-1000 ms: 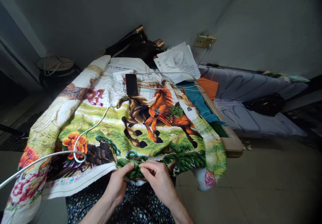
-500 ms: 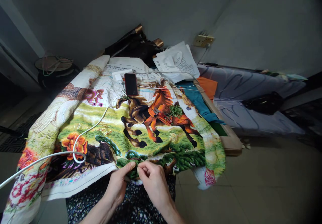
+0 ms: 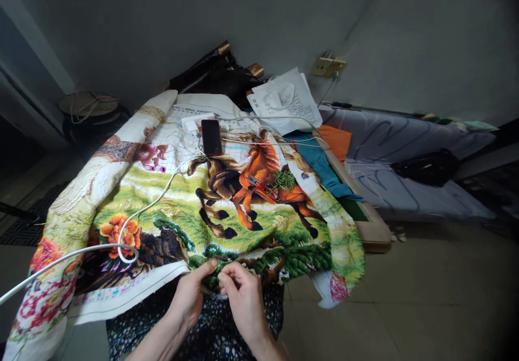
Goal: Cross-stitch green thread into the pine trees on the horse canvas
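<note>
Green-stitched edge of a horse cross-stitch canvas (image 3: 227,209) is pinched between left hand (image 3: 190,296) and right hand (image 3: 243,296); a tug could drag the phone (image 3: 211,136) and red scissors (image 3: 261,185) beyond them off.

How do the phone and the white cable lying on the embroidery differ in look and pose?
The phone is a dark, flat rectangle at the far end of the embroidered cloth; the white cable is thin and winds along it. The phone lies wholly on the cloth; the cable loops near the orange flower and runs off the left edge. Neither hand touches either.
</note>
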`<state>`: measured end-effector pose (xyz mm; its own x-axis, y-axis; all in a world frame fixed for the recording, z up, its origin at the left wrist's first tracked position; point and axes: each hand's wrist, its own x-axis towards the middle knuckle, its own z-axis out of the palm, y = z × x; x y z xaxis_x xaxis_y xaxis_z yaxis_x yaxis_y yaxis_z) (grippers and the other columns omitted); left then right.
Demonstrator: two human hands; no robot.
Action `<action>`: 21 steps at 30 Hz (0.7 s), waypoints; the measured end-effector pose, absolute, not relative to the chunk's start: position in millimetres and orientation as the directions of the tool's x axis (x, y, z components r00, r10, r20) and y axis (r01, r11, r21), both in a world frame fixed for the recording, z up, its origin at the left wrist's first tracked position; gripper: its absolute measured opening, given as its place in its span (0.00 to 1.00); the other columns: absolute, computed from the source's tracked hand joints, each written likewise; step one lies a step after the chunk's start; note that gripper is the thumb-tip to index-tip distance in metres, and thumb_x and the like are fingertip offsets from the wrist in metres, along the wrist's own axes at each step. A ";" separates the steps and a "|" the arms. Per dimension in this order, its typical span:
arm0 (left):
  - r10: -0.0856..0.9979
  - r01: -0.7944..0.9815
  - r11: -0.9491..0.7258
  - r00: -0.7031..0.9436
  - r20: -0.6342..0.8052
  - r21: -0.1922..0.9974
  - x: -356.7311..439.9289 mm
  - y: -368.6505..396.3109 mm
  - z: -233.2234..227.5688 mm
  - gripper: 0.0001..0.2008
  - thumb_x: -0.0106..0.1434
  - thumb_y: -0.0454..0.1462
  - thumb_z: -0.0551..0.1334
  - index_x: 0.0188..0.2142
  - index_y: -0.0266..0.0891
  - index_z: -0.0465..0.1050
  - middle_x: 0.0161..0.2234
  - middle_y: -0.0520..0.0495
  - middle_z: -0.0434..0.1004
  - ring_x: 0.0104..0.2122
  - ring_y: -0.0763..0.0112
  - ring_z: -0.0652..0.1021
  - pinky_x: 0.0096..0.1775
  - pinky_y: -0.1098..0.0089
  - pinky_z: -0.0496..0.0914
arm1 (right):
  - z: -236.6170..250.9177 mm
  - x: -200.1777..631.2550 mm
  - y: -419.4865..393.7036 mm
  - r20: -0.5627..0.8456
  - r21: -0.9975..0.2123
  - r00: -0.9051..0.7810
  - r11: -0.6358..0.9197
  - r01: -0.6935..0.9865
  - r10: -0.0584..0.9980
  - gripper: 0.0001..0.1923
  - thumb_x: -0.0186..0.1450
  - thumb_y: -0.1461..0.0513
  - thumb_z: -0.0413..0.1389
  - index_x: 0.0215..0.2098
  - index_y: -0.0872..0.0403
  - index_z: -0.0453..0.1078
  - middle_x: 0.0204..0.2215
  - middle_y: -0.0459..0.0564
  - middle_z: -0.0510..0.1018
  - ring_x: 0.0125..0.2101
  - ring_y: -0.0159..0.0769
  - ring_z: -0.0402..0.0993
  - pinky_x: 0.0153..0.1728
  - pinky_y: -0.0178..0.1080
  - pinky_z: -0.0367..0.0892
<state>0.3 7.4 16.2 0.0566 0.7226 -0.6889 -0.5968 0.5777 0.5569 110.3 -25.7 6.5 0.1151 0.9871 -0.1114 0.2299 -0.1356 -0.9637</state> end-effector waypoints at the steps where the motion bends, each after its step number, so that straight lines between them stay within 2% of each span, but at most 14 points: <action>1: 0.726 -0.596 0.574 0.053 -0.686 0.561 0.3 7.2 15.9 0.17 0.35 0.38 0.75 0.23 0.30 0.76 0.26 0.47 0.74 0.28 0.71 0.72 0.35 0.71 0.66 | 5.3 109.8 -25.6 -0.110 -0.965 0.122 -0.135 0.223 0.986 0.09 0.63 0.62 0.50 0.28 0.58 0.67 0.21 0.47 0.70 0.23 0.30 0.67 0.25 0.31 0.63; 7: 0.733 -0.598 0.574 0.070 -0.677 0.559 1.0 7.0 18.8 0.17 0.36 0.38 0.75 0.24 0.30 0.76 0.27 0.45 0.74 0.29 0.70 0.72 0.35 0.71 0.67 | 7.1 112.7 -19.6 -0.168 -0.972 0.172 -0.192 0.133 0.971 0.09 0.62 0.60 0.53 0.30 0.59 0.66 0.21 0.47 0.71 0.22 0.32 0.70 0.25 0.32 0.66; 9: 0.742 -0.600 0.573 0.090 -0.665 0.559 0.6 6.2 19.7 0.17 0.37 0.39 0.75 0.26 0.29 0.77 0.28 0.44 0.75 0.30 0.69 0.73 0.37 0.70 0.67 | 12.2 115.7 -16.6 -0.128 -0.975 0.144 -0.151 0.164 0.981 0.08 0.63 0.60 0.53 0.34 0.58 0.67 0.22 0.47 0.72 0.22 0.32 0.71 0.26 0.32 0.66; 11: 0.755 -0.597 0.566 0.097 -0.649 0.569 -0.3 4.8 18.8 0.18 0.37 0.39 0.75 0.27 0.29 0.78 0.30 0.42 0.76 0.32 0.67 0.74 0.39 0.69 0.68 | 18.5 118.1 -14.3 0.003 -0.935 0.082 -0.027 0.354 0.997 0.08 0.65 0.62 0.52 0.40 0.57 0.69 0.26 0.48 0.73 0.26 0.32 0.71 0.29 0.33 0.66; 13: 0.766 -0.597 0.552 0.087 -0.637 0.582 -1.6 3.3 16.2 0.19 0.37 0.39 0.75 0.28 0.29 0.78 0.32 0.42 0.76 0.35 0.66 0.74 0.42 0.69 0.67 | 24.7 118.9 -12.6 0.145 -0.794 0.025 0.101 0.599 0.989 0.10 0.65 0.64 0.52 0.44 0.53 0.71 0.32 0.50 0.73 0.31 0.35 0.71 0.33 0.35 0.65; 15: 0.776 -0.595 0.538 0.074 -0.626 0.597 -2.6 2.1 13.3 0.19 0.37 0.39 0.75 0.28 0.29 0.78 0.32 0.41 0.76 0.38 0.64 0.74 0.44 0.68 0.67 | 29.6 118.2 -10.9 0.240 -0.682 0.006 0.164 0.713 0.971 0.10 0.65 0.65 0.52 0.42 0.52 0.73 0.35 0.51 0.70 0.34 0.36 0.69 0.35 0.36 0.63; 18: 0.795 -0.584 0.529 0.088 -0.600 0.616 -3.6 1.2 11.0 0.18 0.40 0.39 0.74 0.29 0.28 0.78 0.33 0.41 0.76 0.38 0.65 0.74 0.45 0.67 0.67 | 33.6 116.8 -6.9 0.309 -0.730 -0.003 0.239 0.641 0.951 0.09 0.67 0.66 0.49 0.32 0.55 0.71 0.33 0.51 0.68 0.34 0.33 0.66 0.35 0.34 0.61; 21: 0.795 -0.584 0.528 0.087 -0.600 0.616 -3.8 1.3 11.5 0.17 0.40 0.38 0.74 0.29 0.29 0.78 0.33 0.42 0.76 0.37 0.65 0.74 0.47 0.66 0.67 | 33.8 118.0 -1.3 0.306 -0.788 -0.008 0.257 0.559 0.952 0.11 0.69 0.64 0.45 0.30 0.57 0.64 0.30 0.50 0.69 0.32 0.32 0.66 0.33 0.33 0.60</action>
<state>-3.8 1.3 11.5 0.0868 0.7955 -0.5997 -0.5840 0.5283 0.6163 118.0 -1.3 33.8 -0.0075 0.9521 0.3057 0.5593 0.2574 -0.7880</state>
